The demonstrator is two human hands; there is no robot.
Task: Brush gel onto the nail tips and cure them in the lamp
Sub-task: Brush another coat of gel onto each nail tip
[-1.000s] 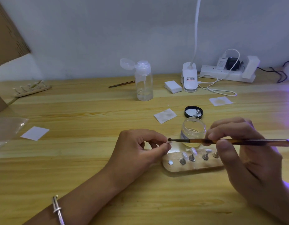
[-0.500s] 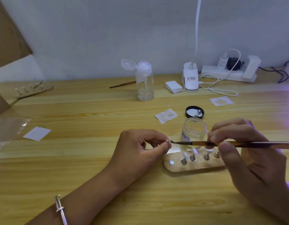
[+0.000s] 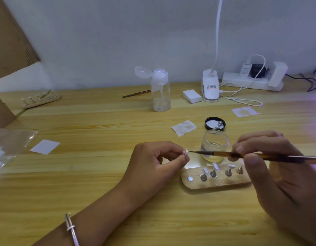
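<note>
Clear plastic nail tip (image 3: 186, 152) sits pinched betw thumb and forefinger of the left grip (image 3: 154, 162), held up off the tabletop (image 3: 100, 174), just left of the glass jar (image 3: 214, 144) and a bit nearer me. Over on the jar's other side, the right grip (image 3: 277, 167) pinches the brush (image 3: 251, 155) mid-handle, fingers curled round it pen-style.

Brush long axis runs almost level, right to left, crossing in front of the jar. Its bristle end stops at the nail tip's right edge, touching or just off, can't tell which at this res. So the nail tip lies straight left along the brush axis from the right grip, w/ the left one carrying it. The next stroke hangs on that line.

My read: gel-brushing step, partway thru the set. Next stroke prob wants a short, light draw along the nail tip while the left grip keeps steady. Too much push could pop it out of the pinch or flood gel onto the fingertip.

Wooden stand (image 3: 215, 182) lies just in front of the jar, w/ small metal pegs, some carrying clear tips, leftmost spot showing only a flat disc. Black lid (image 3: 215, 123) lies inside-up just behind the jar. Curing lamp itself not in view, only a violet glow far right of the jar.
</note>
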